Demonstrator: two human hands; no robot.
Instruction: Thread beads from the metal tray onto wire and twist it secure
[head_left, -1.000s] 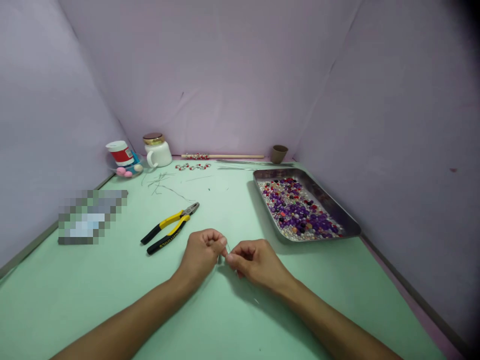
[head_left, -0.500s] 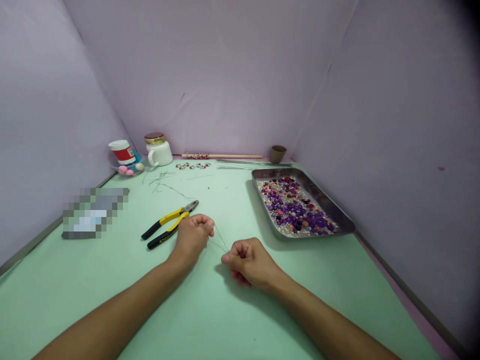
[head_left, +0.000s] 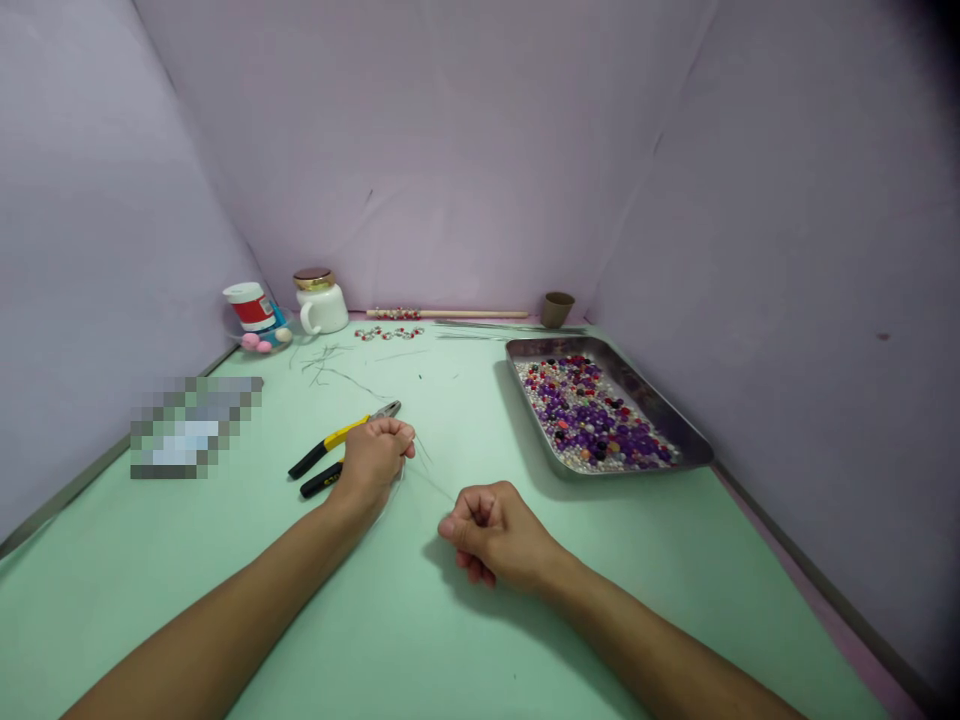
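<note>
Here, left hand (head_left: 373, 460) partly hiding pliers (head_left: 341, 435), right hand (head_left: 499, 535) near bead tray (head_left: 649, 398), both pinching wire (head_left: 436, 487), mug (head_left: 324, 308) behind

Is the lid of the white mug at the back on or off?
On: the gold-rimmed lid covers the top of the upright white mug. Whether it is tight, cannot tell.

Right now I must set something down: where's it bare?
Bare: green tabletop between bead tray and right forearm; beyond the right hand, left of the tray. Crowded: around left hand and pliers; the back, with mug and stick.
</note>
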